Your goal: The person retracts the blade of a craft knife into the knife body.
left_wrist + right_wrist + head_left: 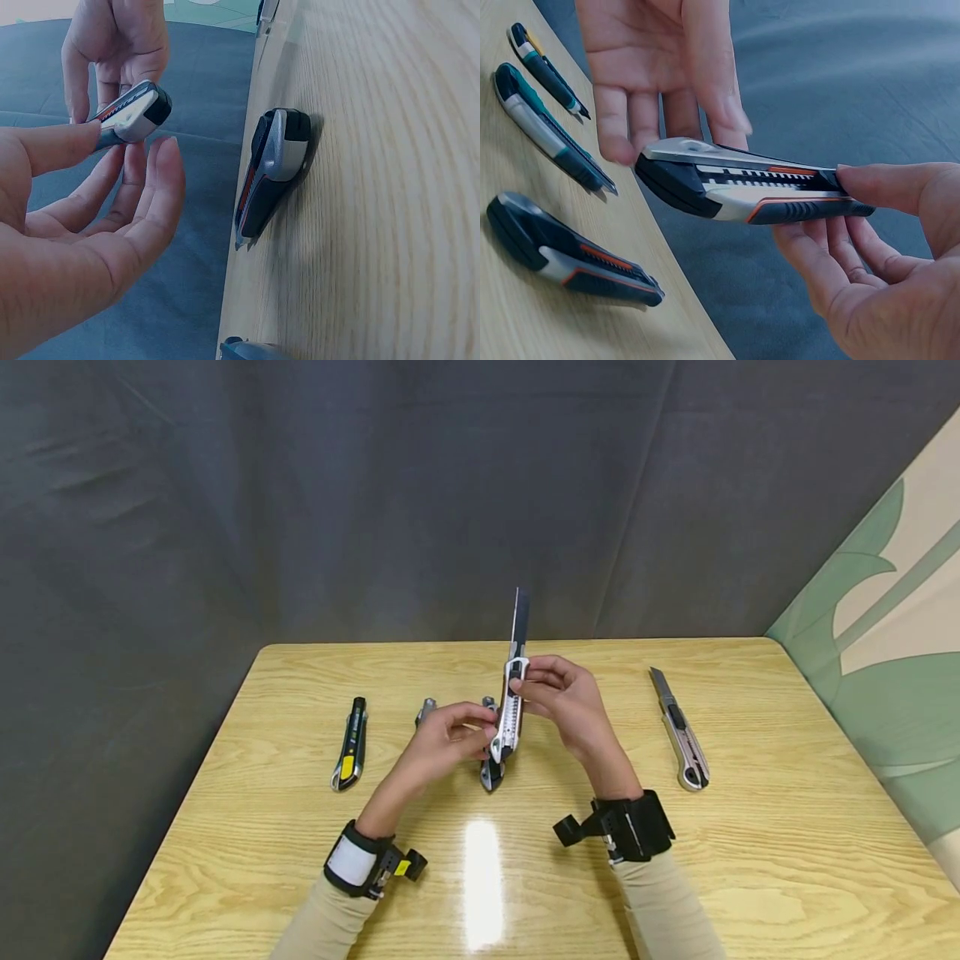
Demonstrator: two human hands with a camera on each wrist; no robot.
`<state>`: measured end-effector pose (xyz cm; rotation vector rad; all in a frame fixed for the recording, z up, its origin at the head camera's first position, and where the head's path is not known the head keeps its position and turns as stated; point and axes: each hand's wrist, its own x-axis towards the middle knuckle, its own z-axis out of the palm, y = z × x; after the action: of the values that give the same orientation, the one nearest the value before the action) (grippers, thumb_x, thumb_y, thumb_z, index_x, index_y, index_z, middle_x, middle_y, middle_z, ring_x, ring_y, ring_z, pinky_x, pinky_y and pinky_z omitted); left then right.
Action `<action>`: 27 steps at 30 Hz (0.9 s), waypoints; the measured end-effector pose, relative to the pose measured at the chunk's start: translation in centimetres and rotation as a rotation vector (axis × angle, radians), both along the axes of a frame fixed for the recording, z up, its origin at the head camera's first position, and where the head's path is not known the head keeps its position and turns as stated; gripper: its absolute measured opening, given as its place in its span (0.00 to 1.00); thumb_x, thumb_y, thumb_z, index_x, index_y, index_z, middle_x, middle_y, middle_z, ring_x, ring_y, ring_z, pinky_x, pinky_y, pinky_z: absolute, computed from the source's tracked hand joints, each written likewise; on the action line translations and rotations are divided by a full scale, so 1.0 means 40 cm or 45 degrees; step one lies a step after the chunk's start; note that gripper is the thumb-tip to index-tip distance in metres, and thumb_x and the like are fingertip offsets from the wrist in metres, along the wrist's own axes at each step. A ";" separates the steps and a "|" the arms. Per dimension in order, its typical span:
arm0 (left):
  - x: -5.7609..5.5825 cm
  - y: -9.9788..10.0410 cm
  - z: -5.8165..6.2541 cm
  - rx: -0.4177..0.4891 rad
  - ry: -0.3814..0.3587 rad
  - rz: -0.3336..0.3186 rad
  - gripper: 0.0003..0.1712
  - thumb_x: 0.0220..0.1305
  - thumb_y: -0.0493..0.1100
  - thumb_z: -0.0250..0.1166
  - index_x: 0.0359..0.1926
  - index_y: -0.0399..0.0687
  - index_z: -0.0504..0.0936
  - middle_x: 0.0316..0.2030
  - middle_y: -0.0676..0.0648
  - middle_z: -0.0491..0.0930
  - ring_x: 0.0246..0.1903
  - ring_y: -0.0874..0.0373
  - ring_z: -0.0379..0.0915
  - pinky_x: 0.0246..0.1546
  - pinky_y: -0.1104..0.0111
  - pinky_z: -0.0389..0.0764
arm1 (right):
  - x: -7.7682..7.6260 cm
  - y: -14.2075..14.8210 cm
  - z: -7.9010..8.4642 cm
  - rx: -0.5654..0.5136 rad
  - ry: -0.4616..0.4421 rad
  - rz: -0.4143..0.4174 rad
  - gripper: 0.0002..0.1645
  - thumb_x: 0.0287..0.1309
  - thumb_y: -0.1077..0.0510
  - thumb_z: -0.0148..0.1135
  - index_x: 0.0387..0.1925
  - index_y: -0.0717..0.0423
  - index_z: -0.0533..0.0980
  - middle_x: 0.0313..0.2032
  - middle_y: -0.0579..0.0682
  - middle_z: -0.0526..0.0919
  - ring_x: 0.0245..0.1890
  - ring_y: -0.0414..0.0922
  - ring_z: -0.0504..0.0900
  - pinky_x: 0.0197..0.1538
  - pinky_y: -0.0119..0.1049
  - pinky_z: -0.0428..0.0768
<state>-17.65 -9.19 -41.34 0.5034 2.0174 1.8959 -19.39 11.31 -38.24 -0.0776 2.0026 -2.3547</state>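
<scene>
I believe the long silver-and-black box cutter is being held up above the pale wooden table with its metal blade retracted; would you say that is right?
Not quite: the head view shows the metal blade extended. The long silver-and-black box cutter is indeed held up above the pale wooden table.

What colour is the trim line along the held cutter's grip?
Orange; the held cutter shows it best in the right wrist view.
</scene>
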 end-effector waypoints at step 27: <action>0.012 0.010 0.003 0.014 0.000 0.002 0.15 0.62 0.35 0.61 0.51 0.38 0.77 0.47 0.35 0.79 0.35 0.48 0.80 0.38 0.46 0.85 | 0.012 -0.020 0.007 0.137 -0.029 0.114 0.21 0.59 0.54 0.63 0.50 0.61 0.73 0.41 0.53 0.80 0.42 0.50 0.80 0.43 0.40 0.87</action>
<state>-17.17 -8.81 -41.21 0.5049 2.0089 1.9086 -18.93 10.53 -37.96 -0.1328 2.0655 -2.1812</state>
